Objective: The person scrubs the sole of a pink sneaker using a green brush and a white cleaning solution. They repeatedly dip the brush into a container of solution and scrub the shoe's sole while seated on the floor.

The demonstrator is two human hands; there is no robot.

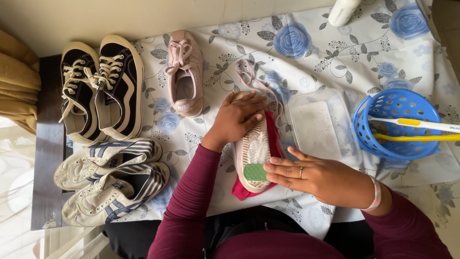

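A pink shoe (255,148) lies sole-up on a red cloth (274,139) in the middle of the flowered tablecloth (335,52). My left hand (237,117) presses down on the toe end of that sole. My right hand (311,175) holds a small green sponge (255,172) against the heel end of the sole. The shoe's laces trail toward the far side. Its pink partner (184,74) sits upright farther left.
A clear plastic tub (322,125) with soapy water stands right of the shoe. A blue basket (397,122) holds two toothbrushes. Black-and-white sneakers (100,88) and striped white sneakers (112,180) lie at left. A white bottle (342,10) stands at the far edge.
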